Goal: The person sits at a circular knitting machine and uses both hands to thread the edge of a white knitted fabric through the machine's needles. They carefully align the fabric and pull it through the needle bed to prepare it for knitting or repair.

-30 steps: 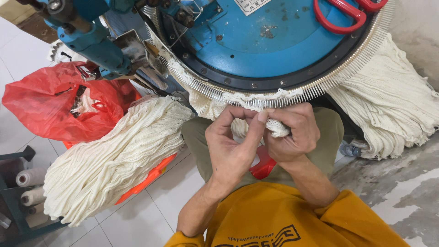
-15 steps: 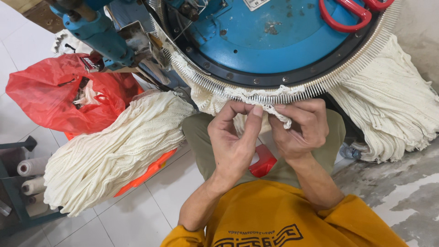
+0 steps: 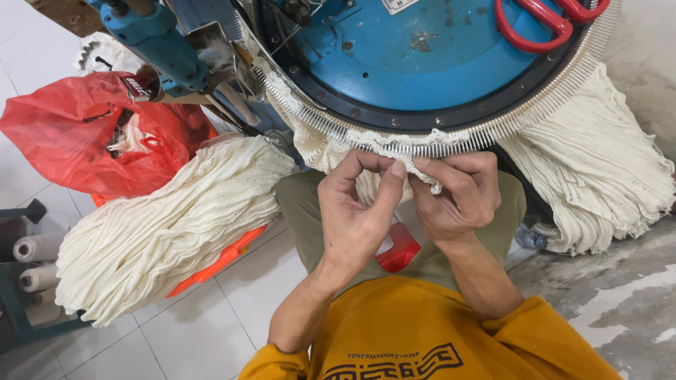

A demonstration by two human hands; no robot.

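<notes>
Left hand [image 3: 359, 211] and right hand [image 3: 454, 193], both pinching cream knit edge [image 3: 394, 144] between them, at needle ring [image 3: 451, 144].

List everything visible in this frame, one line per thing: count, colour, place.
Knit strip: one, cream, on the needle ring, pinched by both hands.
Round machine: one, blue, top centre.
Needle ring: one, pale, around the machine's edge.
Scissors: one pair, red handles, on the machine.
Knit bundles: two, cream, lower left and right.
Plastic bag: one, red, left.
Yarn cones: several, pale, far left.
Stool: one, red, under the person.
Left hand: one, on the strip.
Right hand: one, on the strip.
</notes>
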